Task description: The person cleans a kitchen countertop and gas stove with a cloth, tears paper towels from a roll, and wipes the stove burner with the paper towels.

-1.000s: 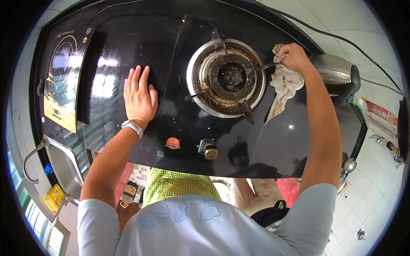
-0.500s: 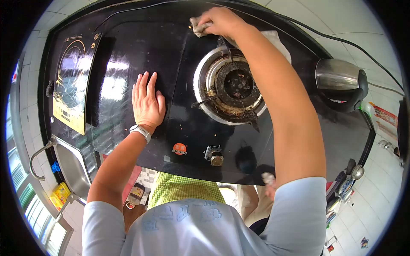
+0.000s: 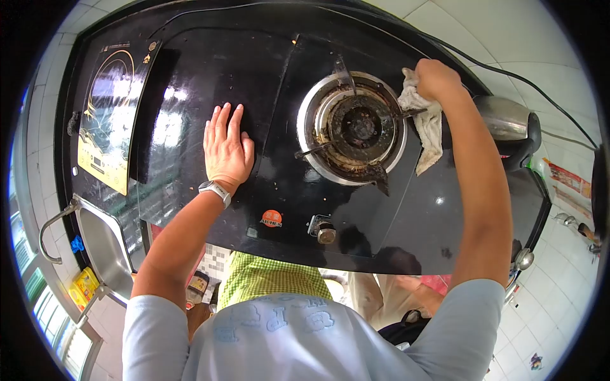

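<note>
My left hand [image 3: 229, 147] lies flat on the black glass stove top [image 3: 267, 184], fingers stretched out, with a pale watch on the wrist. To the right of the burner [image 3: 356, 127], my right hand [image 3: 438, 81] is closed around a crumpled whitish cloth [image 3: 429, 130]. Part of the cloth trails down over the glass, close to the burner's metal ring. The burner looks dirty and carries dark pan supports. Below it, near the front edge, sits a control knob [image 3: 326, 235]. Small crumbs are scattered on the black surface.
A steel kettle [image 3: 505, 119] stands at the right, partly behind my right arm. An induction cooker [image 3: 108, 120] is at the left, above a steel sink [image 3: 108, 251]. A black cable [image 3: 495, 65] runs along the back. Another person's leg and arm [image 3: 416, 289] show below the counter.
My right hand has swept the cloth from behind the burner to its right side. The left hand stays flat in place. The other person's hand below the counter has shifted.
</note>
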Demonstrator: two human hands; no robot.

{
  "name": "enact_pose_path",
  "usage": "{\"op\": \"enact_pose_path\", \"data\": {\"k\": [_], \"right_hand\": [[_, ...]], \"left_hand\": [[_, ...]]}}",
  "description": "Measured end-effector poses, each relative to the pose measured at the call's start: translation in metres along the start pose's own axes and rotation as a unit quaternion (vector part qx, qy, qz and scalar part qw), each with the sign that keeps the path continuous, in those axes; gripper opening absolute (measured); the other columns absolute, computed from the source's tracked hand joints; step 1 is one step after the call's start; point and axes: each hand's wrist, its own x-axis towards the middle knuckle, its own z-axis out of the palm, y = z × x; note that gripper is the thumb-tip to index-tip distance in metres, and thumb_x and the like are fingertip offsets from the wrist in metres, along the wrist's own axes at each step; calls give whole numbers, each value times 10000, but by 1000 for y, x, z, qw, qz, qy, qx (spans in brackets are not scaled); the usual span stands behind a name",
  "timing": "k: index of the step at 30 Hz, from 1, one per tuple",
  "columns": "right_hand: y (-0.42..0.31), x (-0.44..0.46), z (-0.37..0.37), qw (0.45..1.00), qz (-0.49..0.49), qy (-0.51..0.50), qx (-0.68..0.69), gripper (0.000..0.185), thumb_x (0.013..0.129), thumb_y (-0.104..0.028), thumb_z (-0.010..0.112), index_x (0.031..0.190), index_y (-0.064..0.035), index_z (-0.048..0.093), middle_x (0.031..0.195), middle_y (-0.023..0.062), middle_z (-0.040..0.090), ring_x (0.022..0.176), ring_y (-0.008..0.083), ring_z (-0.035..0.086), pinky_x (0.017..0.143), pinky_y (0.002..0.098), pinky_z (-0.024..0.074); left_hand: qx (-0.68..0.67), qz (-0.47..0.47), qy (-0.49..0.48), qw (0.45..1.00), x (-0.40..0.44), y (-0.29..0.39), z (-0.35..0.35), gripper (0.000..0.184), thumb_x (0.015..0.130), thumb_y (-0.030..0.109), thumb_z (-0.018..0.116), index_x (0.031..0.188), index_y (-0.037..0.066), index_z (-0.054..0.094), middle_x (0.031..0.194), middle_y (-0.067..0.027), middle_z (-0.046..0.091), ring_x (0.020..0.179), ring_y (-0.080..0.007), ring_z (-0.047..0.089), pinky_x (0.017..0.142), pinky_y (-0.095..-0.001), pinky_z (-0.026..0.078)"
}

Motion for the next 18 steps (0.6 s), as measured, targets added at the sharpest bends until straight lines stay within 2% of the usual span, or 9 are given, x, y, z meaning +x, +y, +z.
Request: {"op": "enact_pose_path", "data": {"k": [3,4,6,7,11,14,16,17,18], "right_hand": [[-16,-10,-13,990,32,102,-97,177,732,-88,655,906,-89,689,936,116,669,901,282,637,760,381,509],[-19,-9,-15,990,30,101,-99,177,732,-88,655,906,-89,689,936,116,669,901,282,637,760,381,509],[-24,-6,-18,977,-159,93,112,186,720,-99,693,900,-56,679,917,109,674,867,265,644,742,346,511],[-27,0,-12,948,-180,-10,264,207,696,-103,727,886,-42,673,883,97,677,825,242,648,726,321,509],[-33,14,15,960,-214,15,181,212,666,-68,714,875,-68,681,824,92,676,757,231,649,710,313,509],[-33,13,7,979,-149,38,138,183,703,-48,655,882,-12,660,790,91,663,736,184,640,684,288,504],[-17,6,5,946,-117,84,290,213,722,-56,646,931,-18,657,801,79,664,754,168,639,687,281,505],[-5,6,13,891,-135,106,420,240,744,-47,641,983,-29,655,820,75,666,756,163,646,691,286,517],[-3,-10,8,825,-136,92,541,265,796,-45,614,1054,14,612,927,101,649,802,182,640,738,291,523]], "left_hand": [[-4,6,3,1000,0,1,-2,514,820,140,449,1327,76,402,1361,-180,377,1304,-346,302,1086,-454,225],[-5,2,2,1000,0,0,-2,514,820,140,449,1327,76,402,1361,-180,377,1304,-346,302,1086,-454,225],[-10,2,1,1000,1,0,-2,514,818,137,448,1328,79,403,1363,-178,376,1307,-344,300,1086,-452,224],[-9,2,0,1000,0,0,-2,514,819,142,447,1328,80,403,1366,-174,375,1312,-338,294,1088,-449,219],[-6,2,2,1000,-1,0,-1,514,821,149,446,1328,80,401,1368,-171,375,1314,-335,291,1092,-447,212],[-3,2,0,1000,-1,-1,-1,514,823,154,445,1330,82,399,1371,-168,374,1317,-333,288,1095,-445,206],[-5,-2,3,1000,-1,0,0,513,825,154,443,1331,83,398,1374,-166,369,1321,-332,282,1097,-444,204],[-4,-1,2,1000,-1,0,1,509,828,156,441,1330,81,398,1377,-166,364,1324,-326,279,1098,-443,200],[-8,3,0,1000,-1,0,1,509,828,156,441,1330,81,398,1377,-166,364,1324,-326,279,1098,-443,200]]}}
